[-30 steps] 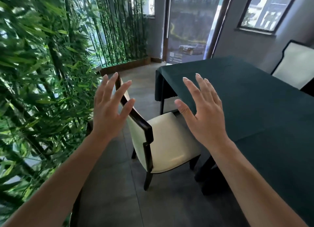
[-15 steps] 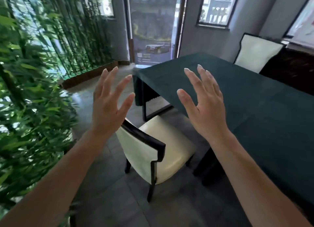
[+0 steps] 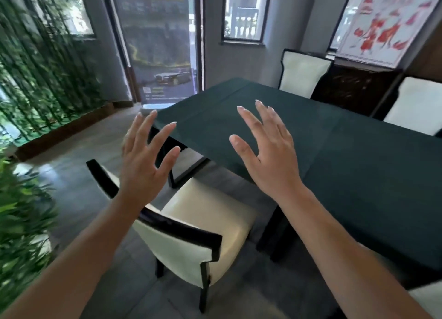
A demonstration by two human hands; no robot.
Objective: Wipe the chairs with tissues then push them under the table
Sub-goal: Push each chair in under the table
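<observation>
Standing pulled out near the table (image 3: 323,156) corner, the cream, black-framed chair (image 3: 205,213) faces the tabletop edge. Left hand (image 3: 146,161) and right hand (image 3: 267,156) hover spread wide, holding nothing.

The left hand (image 3: 146,161) is covering the middle of the top rail of the near chair (image 3: 191,237), and the left forearm is hiding part of its backrest. The right forearm is running out through the bottom edge, blocking the worktop (image 3: 346,163) corner and the leg beneath it. The worktop is being cut off at the right edge, its cloth concealing whatever is underneath. Two far chairs (image 3: 302,76) are showing only their backs, the seats lying hidden behind the worktop. The bamboo (image 3: 26,218) at the left is smearing into blur. The banner (image 3: 157,44) lettering by the door is too small to read. A pale shape (image 3: 428,297) at the bottom right corner is being cropped beyond telling.
</observation>
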